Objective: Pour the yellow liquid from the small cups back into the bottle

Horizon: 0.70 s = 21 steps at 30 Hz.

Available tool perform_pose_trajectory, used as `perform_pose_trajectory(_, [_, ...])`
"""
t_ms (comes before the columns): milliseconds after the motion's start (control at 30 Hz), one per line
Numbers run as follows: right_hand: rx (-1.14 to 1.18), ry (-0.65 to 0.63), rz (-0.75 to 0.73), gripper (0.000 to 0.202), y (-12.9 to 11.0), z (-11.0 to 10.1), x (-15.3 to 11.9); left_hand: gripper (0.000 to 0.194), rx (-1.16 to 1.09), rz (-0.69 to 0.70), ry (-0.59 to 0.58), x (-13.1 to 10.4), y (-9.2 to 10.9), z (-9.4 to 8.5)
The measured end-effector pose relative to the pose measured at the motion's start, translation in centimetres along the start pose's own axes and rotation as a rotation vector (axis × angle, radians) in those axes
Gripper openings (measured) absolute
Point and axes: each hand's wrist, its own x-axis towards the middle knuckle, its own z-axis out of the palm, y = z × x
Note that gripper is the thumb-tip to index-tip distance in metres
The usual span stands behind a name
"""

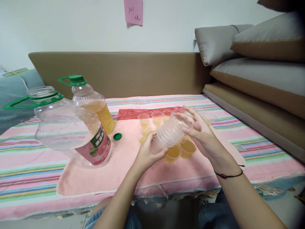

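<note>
A stack of clear plastic cups [169,129] is held tilted between both hands above the pink mat [95,178]. My left hand [151,149] wraps round the lower left end of the stack. The fingers of my right hand [199,128] are at the stack's upper rim, thumb and fingers on either side of it. Beneath and behind the stack stand several clear cups with yellow drink, two of them [173,152] [188,147] close in front. More cups [143,120] line up at the back, some partly hidden by the stack and hands.
A big open, empty-looking bottle [64,124] stands at the left, a capped bottle of yellow drink [105,114] behind it. Near them lies a green cap [117,136]. Red plastic [128,114] lies behind the cups. Cushions [257,76] are piled at the right.
</note>
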Motion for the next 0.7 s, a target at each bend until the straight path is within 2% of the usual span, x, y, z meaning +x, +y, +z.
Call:
perform_pose_trajectory(167, [0.132,-0.027,0.050,0.065,-0.2,0.6,-0.2,0.046,0.016,-0.008,0.008,-0.1,0.0,-0.1])
perform_pose_trajectory(300, [0.162,-0.051,0.054,0.049,-1.0,0.1,-0.4,0.046,0.038,-0.033,-0.008,0.0,0.2,-0.2])
perform_pose_trajectory(533, [0.189,-0.191,0.106,0.061,-0.7,-2.7,-0.5,0.050,-0.004,-0.069,-0.131,-0.2,0.7,-0.5])
perform_pose_trajectory(700, [0.159,-0.219,0.146,0.065,-0.2,-3.0,-0.5,0.052,-0.031,-0.049,-0.128,-0.2,0.5,-0.5])
